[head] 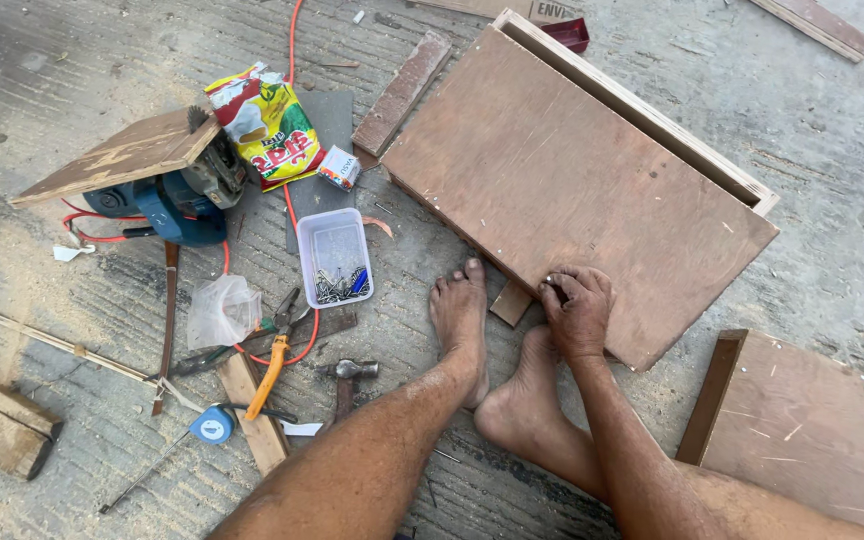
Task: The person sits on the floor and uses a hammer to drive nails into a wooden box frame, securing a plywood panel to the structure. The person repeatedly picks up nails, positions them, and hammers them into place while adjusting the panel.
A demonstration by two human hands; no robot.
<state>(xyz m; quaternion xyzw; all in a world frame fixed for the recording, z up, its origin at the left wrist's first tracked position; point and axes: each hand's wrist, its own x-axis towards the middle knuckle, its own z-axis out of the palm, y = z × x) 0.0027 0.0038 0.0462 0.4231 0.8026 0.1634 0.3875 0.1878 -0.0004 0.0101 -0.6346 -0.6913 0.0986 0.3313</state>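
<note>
right hand (578, 312): yours, fingers curled together, pressing down at the near edge of the plywood panel (572, 190); looks like the fingertips pinch something small against the wood, too small to tell what.
left hand: out of view, state cannot be told.
plywood panel: lies flat on the concrete floor (82, 60), centre-right, tilted diagonally; a pale wooden strip (642, 115) runs along its far edge, so it reads as a shallow box or frame lying face down.
feet: your left foot (460, 325) and right foot (524, 400) sit just at the panel's near edge, likely bracing it so it stays put.
wood block (511, 302): tucked under the panel's near edge, between foot and hand.
clear plastic tub (335, 257): open, no lid, left of the feet; holds a loose heap of nails at its near end plus something blue. Kept within reach, I'd judge.
plastic bag (222, 310): crumpled, clear, left of tub; contents not readable.
snack packet (266, 125): yellow-red, far left, beside a small box (339, 167).
hammer (347, 375): on the floor, near, just left of your left foot.
pliers (277, 350): orange handles, lying over an orange cable (292, 40).
tape measure (214, 425): blue, near left.
circular saw (177, 195): blue, far left, under a plywood offcut (117, 155).
second panel (802, 430): near right, apart from the hand.
</note>
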